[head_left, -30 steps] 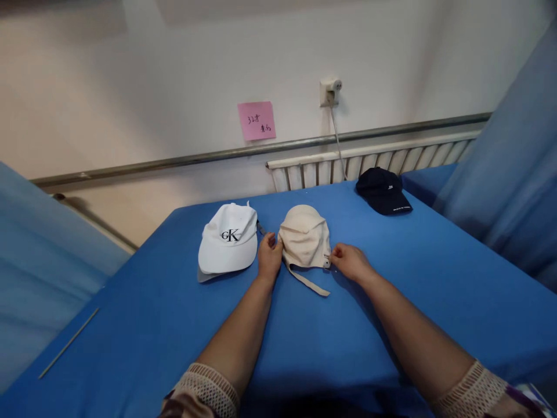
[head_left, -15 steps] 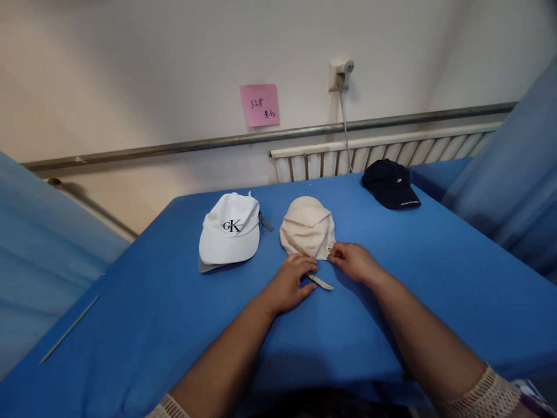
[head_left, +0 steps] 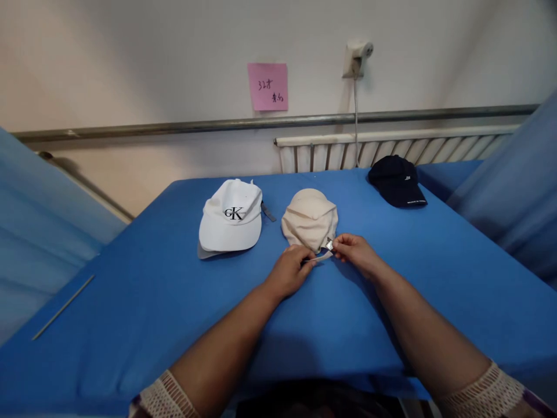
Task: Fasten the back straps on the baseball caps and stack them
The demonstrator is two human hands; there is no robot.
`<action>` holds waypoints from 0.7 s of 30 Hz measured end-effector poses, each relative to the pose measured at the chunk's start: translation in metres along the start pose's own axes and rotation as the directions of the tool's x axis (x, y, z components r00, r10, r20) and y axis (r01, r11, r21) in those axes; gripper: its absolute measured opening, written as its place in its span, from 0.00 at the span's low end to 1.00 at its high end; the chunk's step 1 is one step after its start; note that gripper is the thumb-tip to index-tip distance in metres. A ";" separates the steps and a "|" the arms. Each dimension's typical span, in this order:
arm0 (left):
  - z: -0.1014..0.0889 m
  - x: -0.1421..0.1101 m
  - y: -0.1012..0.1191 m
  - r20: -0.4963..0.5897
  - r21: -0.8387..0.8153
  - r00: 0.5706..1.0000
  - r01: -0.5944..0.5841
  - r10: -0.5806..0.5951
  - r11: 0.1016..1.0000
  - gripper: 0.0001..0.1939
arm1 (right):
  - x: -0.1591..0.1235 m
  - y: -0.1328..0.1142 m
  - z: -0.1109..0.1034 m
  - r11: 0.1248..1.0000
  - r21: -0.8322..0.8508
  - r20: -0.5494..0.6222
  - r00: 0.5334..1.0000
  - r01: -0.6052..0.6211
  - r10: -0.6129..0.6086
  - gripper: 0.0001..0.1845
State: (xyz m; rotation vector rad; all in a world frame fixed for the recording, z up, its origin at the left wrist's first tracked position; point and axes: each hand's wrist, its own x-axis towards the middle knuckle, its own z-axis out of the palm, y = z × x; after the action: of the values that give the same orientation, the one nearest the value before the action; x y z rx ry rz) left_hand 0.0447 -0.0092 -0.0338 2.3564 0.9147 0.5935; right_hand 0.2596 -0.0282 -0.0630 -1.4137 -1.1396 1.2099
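Observation:
A beige cap (head_left: 310, 216) lies in the middle of the blue-covered table, its back opening toward me. My left hand (head_left: 292, 269) is closed on the cap's beige strap (head_left: 321, 257), pinching it between thumb and fingers. The strap's free end reaches right, up to the metal buckle (head_left: 329, 244). My right hand (head_left: 354, 252) pinches that buckle at the cap's right rear edge. Whether the strap's tip has entered the buckle I cannot tell.
A white cap (head_left: 231, 217) with black letters sits to the left, a dark navy cap (head_left: 397, 181) at the back right. A thin stick (head_left: 63, 307) lies near the left edge. Blue curtains (head_left: 47, 232) hang at both sides; a radiator (head_left: 391, 150) stands behind the table.
My left hand has closed on the strap and raised its free end toward the buckle. My right hand has tilted the buckle up, so its metal face shows. The view has shifted slightly.

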 end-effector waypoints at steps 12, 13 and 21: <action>0.003 0.001 -0.001 -0.061 -0.128 0.989 0.122 -0.131 0.984 0.08 | 0.003 0.015 -0.005 0.829 -0.519 -0.028 0.965 0.210 -0.262 0.06; 0.003 0.000 -0.001 -0.059 -0.124 0.990 0.123 -0.131 0.985 0.09 | 0.002 0.013 -0.006 0.812 -0.543 -0.010 0.965 0.215 -0.263 0.06; 0.004 0.001 0.000 -0.037 -0.083 0.995 0.087 -0.090 0.993 0.09 | -0.005 0.003 -0.006 0.722 -0.643 0.127 0.965 0.255 -0.228 0.13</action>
State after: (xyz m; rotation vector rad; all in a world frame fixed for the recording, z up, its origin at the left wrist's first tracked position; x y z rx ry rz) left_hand 0.0475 -0.0099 -0.0367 2.2263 0.9889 0.6338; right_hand 0.2652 -0.0339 -0.0645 -1.6727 -1.8349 0.6580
